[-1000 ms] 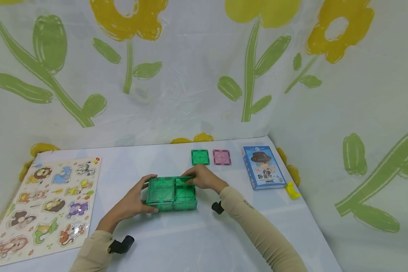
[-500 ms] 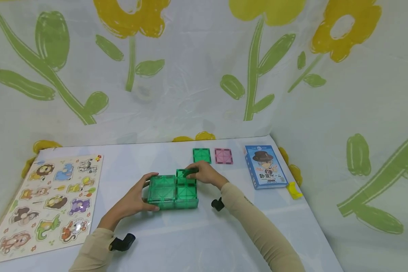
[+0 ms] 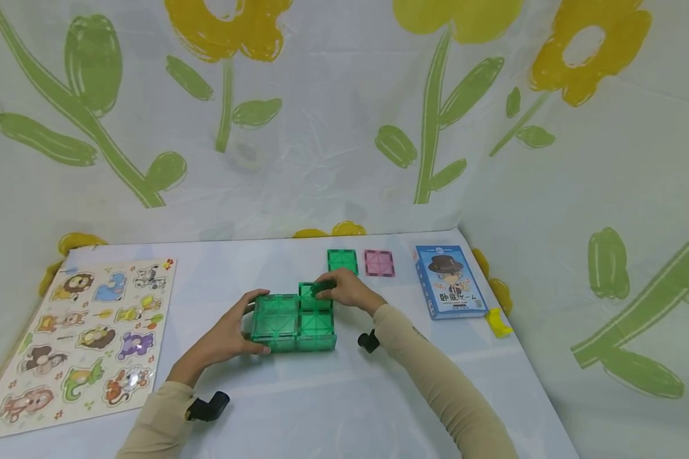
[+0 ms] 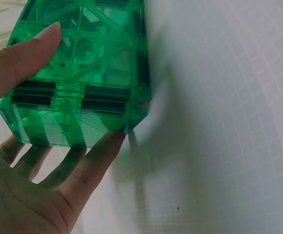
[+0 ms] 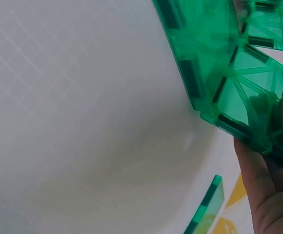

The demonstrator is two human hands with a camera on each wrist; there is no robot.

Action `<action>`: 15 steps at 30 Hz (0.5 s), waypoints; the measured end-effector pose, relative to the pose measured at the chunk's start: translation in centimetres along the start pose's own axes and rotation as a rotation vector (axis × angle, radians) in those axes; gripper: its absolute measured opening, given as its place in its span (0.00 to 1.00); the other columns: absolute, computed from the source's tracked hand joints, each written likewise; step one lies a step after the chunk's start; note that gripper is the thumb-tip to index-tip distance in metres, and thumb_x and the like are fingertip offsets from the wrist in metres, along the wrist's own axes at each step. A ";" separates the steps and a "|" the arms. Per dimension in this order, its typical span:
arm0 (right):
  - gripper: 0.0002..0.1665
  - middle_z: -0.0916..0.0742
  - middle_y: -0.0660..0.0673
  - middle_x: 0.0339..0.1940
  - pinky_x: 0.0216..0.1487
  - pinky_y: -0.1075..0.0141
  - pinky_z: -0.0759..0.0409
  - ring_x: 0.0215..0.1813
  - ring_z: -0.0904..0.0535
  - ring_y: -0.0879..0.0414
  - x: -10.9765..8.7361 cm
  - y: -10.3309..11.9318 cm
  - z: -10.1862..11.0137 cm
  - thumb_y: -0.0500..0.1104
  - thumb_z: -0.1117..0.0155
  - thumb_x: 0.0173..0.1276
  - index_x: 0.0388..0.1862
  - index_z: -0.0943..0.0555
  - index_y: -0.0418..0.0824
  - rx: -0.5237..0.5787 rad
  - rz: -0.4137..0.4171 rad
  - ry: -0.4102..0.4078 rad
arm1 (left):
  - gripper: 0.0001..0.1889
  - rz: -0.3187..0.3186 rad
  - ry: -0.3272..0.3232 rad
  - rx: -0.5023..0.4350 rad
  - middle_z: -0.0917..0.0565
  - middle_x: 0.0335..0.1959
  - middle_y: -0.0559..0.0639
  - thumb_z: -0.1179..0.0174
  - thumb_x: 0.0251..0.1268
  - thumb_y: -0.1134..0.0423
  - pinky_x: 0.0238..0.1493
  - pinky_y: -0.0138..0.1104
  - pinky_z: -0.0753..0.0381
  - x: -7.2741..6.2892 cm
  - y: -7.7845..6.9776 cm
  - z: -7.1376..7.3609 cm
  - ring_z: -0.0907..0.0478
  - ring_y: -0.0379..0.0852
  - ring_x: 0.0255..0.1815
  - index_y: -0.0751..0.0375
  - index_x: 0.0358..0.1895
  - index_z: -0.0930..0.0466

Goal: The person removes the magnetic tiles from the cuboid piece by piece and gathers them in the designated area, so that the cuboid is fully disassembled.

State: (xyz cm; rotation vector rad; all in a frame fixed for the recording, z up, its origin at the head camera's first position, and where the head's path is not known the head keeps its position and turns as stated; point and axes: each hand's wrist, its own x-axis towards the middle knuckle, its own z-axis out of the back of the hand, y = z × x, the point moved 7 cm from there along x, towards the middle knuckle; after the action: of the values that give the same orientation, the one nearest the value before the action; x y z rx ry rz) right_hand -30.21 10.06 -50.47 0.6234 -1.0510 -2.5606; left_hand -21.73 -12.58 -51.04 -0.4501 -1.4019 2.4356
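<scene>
A translucent green box built from magnetic tiles lies on the table in the head view. My left hand spans its left end, the thumb along the front and the fingers behind. In the left wrist view the thumb lies on the box and the fingertips touch its end wall. At the back right corner, my right hand pinches a small green square magnetic tile. The right wrist view shows this tile angled at the box's edge, with the thumb on one face and fingers behind.
Beyond the box lie a loose green square tile and a pink one. A blue card game box and a yellow piece are at the right. An animal puzzle board covers the table's left side.
The tile in my right hand has swung up from the box's top and now stands above its back right edge. My left hand keeps its hold on the box.
</scene>
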 end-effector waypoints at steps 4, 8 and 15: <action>0.19 0.15 0.43 0.62 0.67 0.50 0.23 0.65 0.24 0.48 0.3 0.0 0.0 0.43 0.31 0.69 0.58 0.15 0.43 0.021 -0.014 -0.007 | 0.59 0.003 -0.003 0.010 0.43 0.79 0.67 0.18 0.40 0.62 0.67 0.73 0.37 0.0 0.1 0.1 0.47 0.77 0.78 0.52 0.77 0.48; 0.23 0.18 0.41 0.66 0.71 0.48 0.25 0.69 0.26 0.46 0.8 -0.1 0.2 0.44 0.33 0.70 0.62 0.18 0.40 0.052 -0.053 -0.044 | 0.59 0.004 -0.004 0.007 0.43 0.79 0.66 0.18 0.40 0.62 0.67 0.73 0.38 0.0 0.1 0.1 0.48 0.77 0.78 0.52 0.77 0.48; 0.25 0.16 0.40 0.62 0.59 0.55 0.16 0.58 0.18 0.48 1.9 -0.1 0.6 0.49 0.32 0.70 0.63 0.19 0.42 0.072 -0.091 -0.096 | 0.58 -0.002 0.000 -0.010 0.43 0.79 0.66 0.19 0.41 0.62 0.66 0.73 0.35 0.0 0.1 -0.1 0.48 0.77 0.78 0.52 0.77 0.48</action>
State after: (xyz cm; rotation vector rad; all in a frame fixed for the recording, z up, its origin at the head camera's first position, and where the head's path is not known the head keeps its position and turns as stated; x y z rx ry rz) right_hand -32.16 9.64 -50.69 0.5837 -1.1764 -2.6649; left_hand -21.73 -12.55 -51.17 -0.4502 -1.4141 2.4283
